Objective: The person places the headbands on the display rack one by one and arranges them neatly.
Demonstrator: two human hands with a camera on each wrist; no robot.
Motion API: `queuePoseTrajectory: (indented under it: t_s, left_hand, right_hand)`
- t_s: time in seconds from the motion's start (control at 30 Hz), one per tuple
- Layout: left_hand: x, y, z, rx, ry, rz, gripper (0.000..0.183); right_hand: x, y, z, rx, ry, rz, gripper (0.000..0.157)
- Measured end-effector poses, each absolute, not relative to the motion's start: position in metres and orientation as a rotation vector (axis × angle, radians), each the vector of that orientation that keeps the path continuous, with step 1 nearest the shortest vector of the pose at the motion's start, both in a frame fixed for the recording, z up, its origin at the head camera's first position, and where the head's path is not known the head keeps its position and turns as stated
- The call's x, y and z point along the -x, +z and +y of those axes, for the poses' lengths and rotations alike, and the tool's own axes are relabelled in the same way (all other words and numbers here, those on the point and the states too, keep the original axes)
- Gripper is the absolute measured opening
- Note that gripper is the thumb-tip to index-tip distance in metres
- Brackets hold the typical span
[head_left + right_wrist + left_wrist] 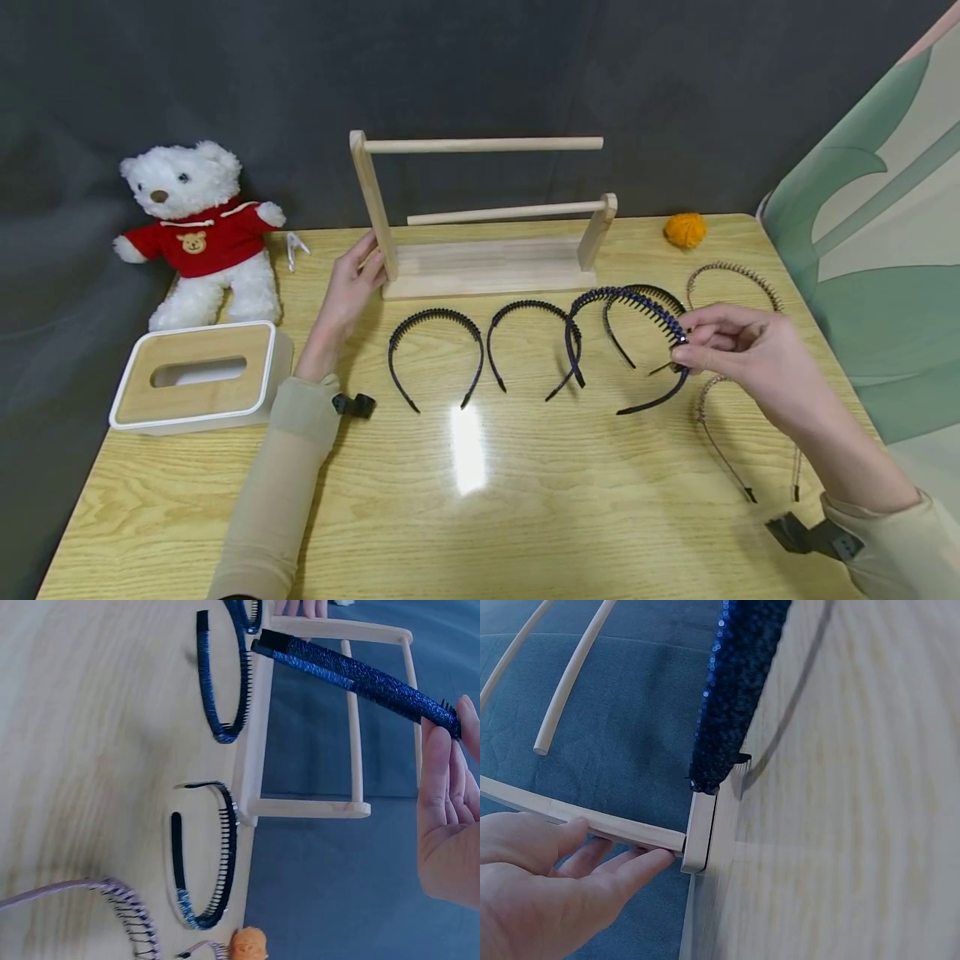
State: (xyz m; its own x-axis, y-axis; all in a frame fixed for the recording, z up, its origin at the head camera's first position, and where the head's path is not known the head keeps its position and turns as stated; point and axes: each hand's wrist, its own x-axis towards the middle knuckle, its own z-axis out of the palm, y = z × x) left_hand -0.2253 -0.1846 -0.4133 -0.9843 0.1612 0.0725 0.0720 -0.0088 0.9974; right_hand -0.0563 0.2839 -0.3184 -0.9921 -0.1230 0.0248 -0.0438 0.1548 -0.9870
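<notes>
A light wooden two-bar rack [487, 267] stands at the back of the table. My left hand [352, 279] holds its left upright near the base, thumb on one side and fingers on the other in the left wrist view. Raised over the table, a glittery dark blue toothed headband [352, 679] is pinched between the thumb and fingers of my right hand [750, 350]. Its free ends point toward the rack in the right wrist view. On the table lie a dark headband [435, 314] and another dark headband [525, 305]. A third dark headband [229, 847] lies partly behind the held one.
At right are a thin brownish headband [738, 268] and a similar headband [723, 467], partly hidden by my right arm. An orange yarn ball [685, 230] sits at the back right. A white teddy bear [198, 242] and a tissue box [198, 379] occupy the left.
</notes>
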Motion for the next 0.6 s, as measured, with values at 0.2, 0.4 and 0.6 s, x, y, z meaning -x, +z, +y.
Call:
queuePoseTrajectory:
  t_s: [0.2, 0.4, 0.6]
  left_hand:
    - [0.225, -0.414, -0.186, -0.259, 2.17, 2.166, 0.053]
    - [0.224, -0.415, -0.187, -0.262, 2.16, 2.167, 0.054]
    - [0.225, -0.415, -0.187, -0.283, 2.175, 2.164, 0.053]
  right_hand:
    - [0.066, -0.309, 0.277, 0.222, -2.221, 2.222, 0.034]
    - [0.079, -0.299, 0.272, 0.235, -2.342, 2.169, 0.032]
    - [0.091, -0.292, 0.265, 0.225, -2.405, 2.122, 0.031]
